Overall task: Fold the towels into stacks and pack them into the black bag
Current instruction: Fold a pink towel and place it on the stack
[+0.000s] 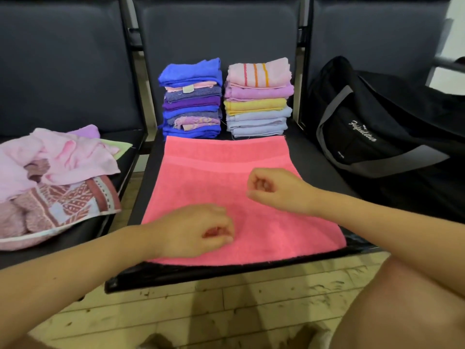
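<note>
A coral-pink towel [226, 187] lies spread flat on the middle black seat. My left hand [198, 230] hovers over its near left part with fingers curled and nothing in them. My right hand [274, 188] is over the towel's right middle, also curled into a loose fist and empty. Behind the towel stand two folded stacks: a blue and purple stack [192, 99] and a pastel pink, yellow and light-blue stack [259, 96]. A heap of unfolded pink and patterned towels [55, 177] lies on the left seat. The black bag [372, 127] with grey straps sits on the right seat.
The seats are a row of dark padded chairs with metal frames between them [138, 84]. Below the seat edge is a dirty tiled floor [226, 311]. My bare knee [415, 311] is at the lower right.
</note>
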The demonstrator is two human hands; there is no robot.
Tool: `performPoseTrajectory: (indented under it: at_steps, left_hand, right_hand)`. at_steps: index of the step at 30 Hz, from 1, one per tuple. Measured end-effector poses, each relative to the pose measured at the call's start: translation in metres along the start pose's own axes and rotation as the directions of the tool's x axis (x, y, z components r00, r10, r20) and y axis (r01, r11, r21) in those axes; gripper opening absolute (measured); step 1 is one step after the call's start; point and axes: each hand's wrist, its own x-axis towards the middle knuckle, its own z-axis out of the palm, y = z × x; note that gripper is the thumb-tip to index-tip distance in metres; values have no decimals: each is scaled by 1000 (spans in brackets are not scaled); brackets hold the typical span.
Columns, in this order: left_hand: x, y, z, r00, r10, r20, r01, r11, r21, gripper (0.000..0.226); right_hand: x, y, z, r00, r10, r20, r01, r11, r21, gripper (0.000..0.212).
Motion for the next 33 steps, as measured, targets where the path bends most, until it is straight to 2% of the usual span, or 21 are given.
performPoseTrajectory:
  at_steps: [2, 6, 11, 14, 18, 22, 23, 25, 27, 31, 33]
  left_hand:
    - [-10, 2, 9, 998, -27, 51, 25, 999, 48, 11]
    - [-16, 2, 14, 995, -102, 8, 101, 995, 26, 14]
    - [-10, -3, 17, 996, -92, 22, 91, 995, 35, 15]
    - [-4, -7, 15, 995, -94, 42, 95, 995, -18, 17]
    - [2, -11, 10, 991, -106, 78, 112, 991, -80, 17]
    - [7, -17, 4, 987, -135, 85, 148, 976, -159, 53]
    - [8, -18, 3, 985, -146, 93, 160, 974, -159, 50]
    - [10, -19, 3, 984, -150, 98, 153, 988, -26, 34]
    - [12, -20, 5, 985, -162, 64, 158, 985, 75, 28]
    - [12, -24, -4, 958, -259, -120, 269, 961, 68, 14]
    - [13, -24, -15, 944, -244, -223, 283, 945, 162, 16]
  right_hand:
    - [-13, -3, 4, 989, -61, 133, 72, 994, -77, 18]
    - [-32, -6, 16, 904, -124, 409, 256, 924, -285, 19]
    - [-38, -8, 25, 855, -230, 464, 440, 795, -418, 41]
    - [-39, -5, 30, 833, -303, 462, 508, 750, -424, 32]
    - [-34, -8, 30, 865, -271, 421, 433, 828, -357, 12]
    - [-18, -12, 23, 913, -98, 397, 199, 954, -223, 12]
    - [-14, -11, 21, 925, -67, 374, 143, 973, -179, 12]
    - [-6, -7, 20, 951, -29, 309, 74, 988, -133, 11]
    - [-3, -4, 20, 967, -17, 256, 52, 990, -130, 10]
    - [2, -2, 13, 962, -17, 272, 86, 965, -246, 18]
    - [8, -1, 2, 968, -4, 251, 76, 957, -280, 22]
